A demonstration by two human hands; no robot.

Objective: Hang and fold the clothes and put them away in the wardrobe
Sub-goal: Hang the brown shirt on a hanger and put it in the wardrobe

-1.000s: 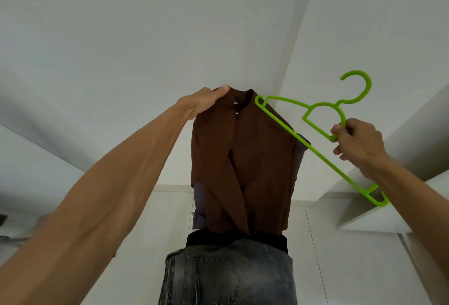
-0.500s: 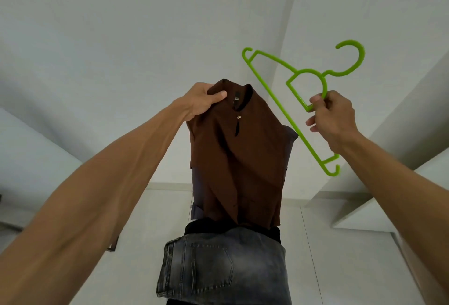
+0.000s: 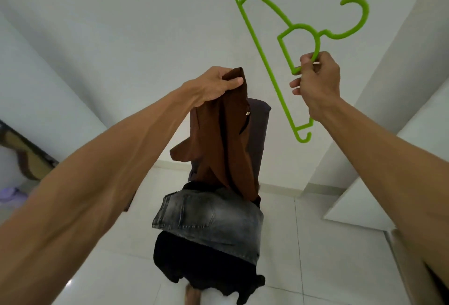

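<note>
The hanging step is proceeding: the left grip [image 3: 213, 86] is pinching the brown shirt [image 3: 223, 139] by its top edge, the shirt dangling beneath it. The right grip [image 3: 315, 83] alongside is clasping the green hanger [image 3: 268, 69], and the next move likely calls for threading a hanger arm into the neck opening.

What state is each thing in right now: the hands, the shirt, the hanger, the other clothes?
left hand: grips the brown shirt by its top.
right hand: fingers pinch the green hanger at its inner loop.
brown shirt: hanging bunched, not on the hanger.
green hanger: raised, tilted, empty.
grey jeans: draped over a black garment.
</note>
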